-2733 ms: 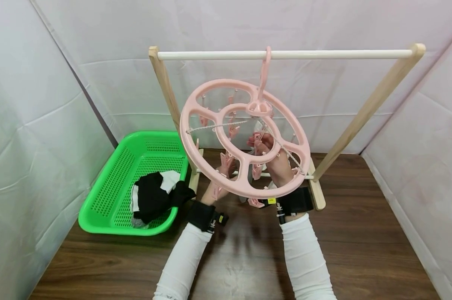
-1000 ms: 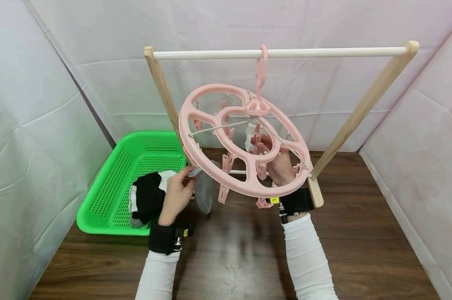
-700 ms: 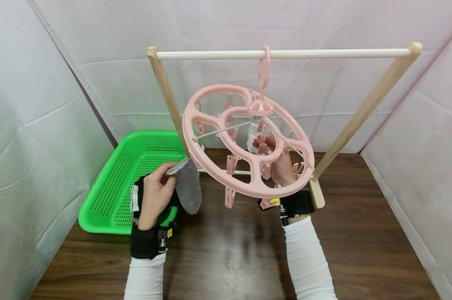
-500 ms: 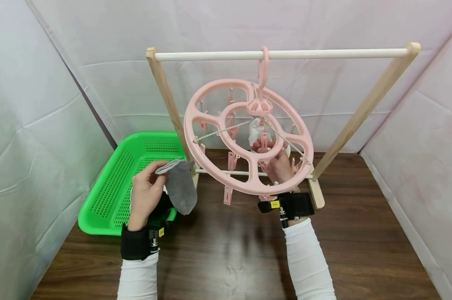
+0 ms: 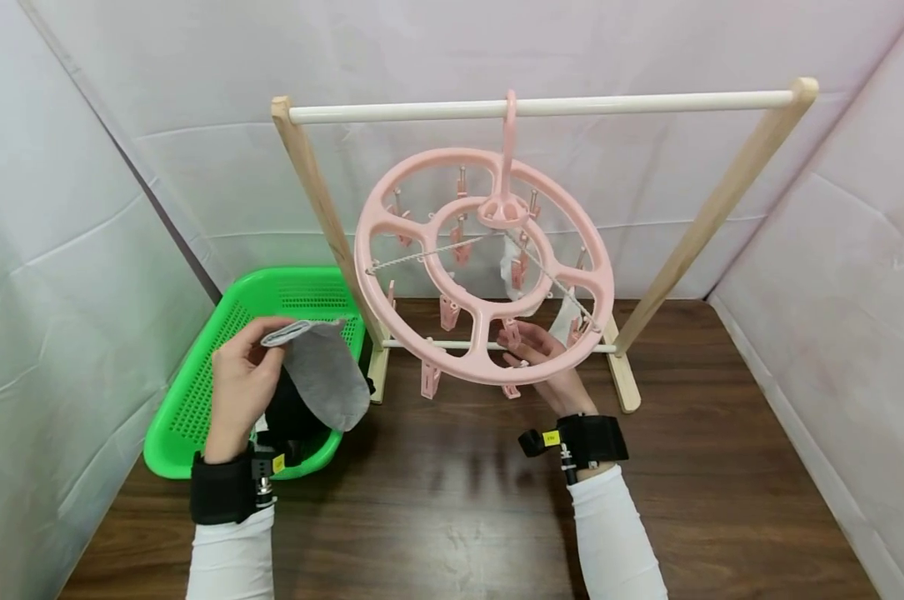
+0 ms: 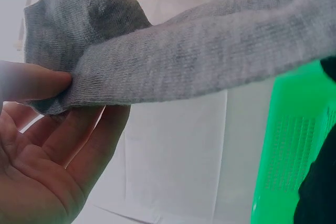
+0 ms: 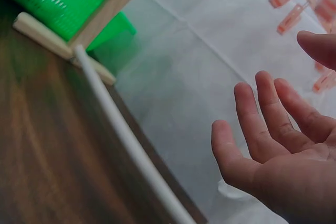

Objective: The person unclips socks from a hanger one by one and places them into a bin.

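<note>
My left hand [image 5: 243,385] pinches a grey sock [image 5: 327,375] at its cuff, over the green basket. In the left wrist view the thumb presses the sock [image 6: 184,59] against the fingers, and the rest of it stretches off to the right. A round pink clip hanger [image 5: 468,367] hangs tilted, with several clothespins [image 5: 431,379] below its rings. White socks [image 5: 510,262] hang under its far and right parts. Beneath the near right rim is my right hand [image 5: 551,371], close to a clothespin [image 5: 511,332]. The right wrist view shows its fingers [image 7: 265,119] spread and loosely bent, holding nothing.
The hanger's hook sits over the white bar [image 5: 646,104] of a wooden rack, whose slanted legs [image 5: 717,217] stand either side. Black clothing [image 5: 290,421] lies in the green basket [image 5: 162,400] at left. A low white crossbar [image 7: 123,135] joins the rack's feet.
The left hand came out from under the hanger with the grey sock and moved left over the basket. The right hand drew back from the white sock toward the near rim; the hanger swung slightly.
</note>
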Demonstrator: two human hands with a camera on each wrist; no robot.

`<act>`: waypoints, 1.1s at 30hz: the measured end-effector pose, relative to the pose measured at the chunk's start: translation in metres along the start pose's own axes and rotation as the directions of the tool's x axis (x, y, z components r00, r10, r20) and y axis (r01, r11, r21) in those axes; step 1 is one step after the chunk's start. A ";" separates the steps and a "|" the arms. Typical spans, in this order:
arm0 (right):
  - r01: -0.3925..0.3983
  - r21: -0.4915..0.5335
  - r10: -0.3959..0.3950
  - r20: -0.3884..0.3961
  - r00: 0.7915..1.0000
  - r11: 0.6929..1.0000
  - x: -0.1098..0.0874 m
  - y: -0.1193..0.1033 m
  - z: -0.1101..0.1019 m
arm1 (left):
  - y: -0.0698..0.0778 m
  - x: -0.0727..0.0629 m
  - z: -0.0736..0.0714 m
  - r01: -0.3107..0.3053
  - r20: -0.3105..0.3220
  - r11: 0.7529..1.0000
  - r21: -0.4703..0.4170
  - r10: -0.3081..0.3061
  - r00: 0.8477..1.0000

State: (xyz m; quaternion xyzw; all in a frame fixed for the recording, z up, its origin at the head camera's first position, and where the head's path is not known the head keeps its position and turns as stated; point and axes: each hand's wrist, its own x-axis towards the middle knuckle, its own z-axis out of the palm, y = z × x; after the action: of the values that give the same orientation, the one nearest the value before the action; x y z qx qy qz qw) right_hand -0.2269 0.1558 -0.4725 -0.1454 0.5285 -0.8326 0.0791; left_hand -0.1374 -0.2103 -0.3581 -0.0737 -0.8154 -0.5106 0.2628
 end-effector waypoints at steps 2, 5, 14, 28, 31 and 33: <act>0.027 -0.013 -0.026 0.044 0.999 1.000 -0.004 0.007 -0.004 | 0.001 0.000 -0.006 0.007 -0.002 1.000 0.017 -0.007 1.000; 0.079 -0.028 -0.075 0.132 0.988 0.996 -0.011 0.017 -0.009 | 0.001 0.002 -0.017 -0.003 -0.013 0.999 0.051 0.003 1.000; 0.007 -0.405 0.051 0.133 0.990 0.914 -0.028 0.027 -0.015 | -0.002 0.008 -0.035 -0.091 0.001 0.975 0.205 0.093 0.996; -0.041 -0.655 0.177 0.143 0.974 0.754 -0.052 0.006 -0.032 | -0.054 0.001 -0.042 -0.223 0.164 0.940 0.260 0.185 0.969; -0.043 -0.697 0.188 0.133 0.973 0.716 -0.056 -0.002 -0.040 | -0.074 -0.001 -0.043 -0.237 0.181 0.940 0.244 0.196 0.964; -0.031 -0.730 0.190 0.136 0.972 0.682 -0.056 -0.007 -0.047 | -0.098 0.000 -0.045 -0.271 0.183 0.924 0.271 0.227 0.957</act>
State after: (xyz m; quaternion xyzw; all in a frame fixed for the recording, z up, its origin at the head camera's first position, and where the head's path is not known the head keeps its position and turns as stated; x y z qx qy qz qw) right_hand -0.1892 0.2146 -0.4938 -0.2155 0.8106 -0.5314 0.1187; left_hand -0.1596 -0.2956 -0.4205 -0.1748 -0.8832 -0.3396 0.2720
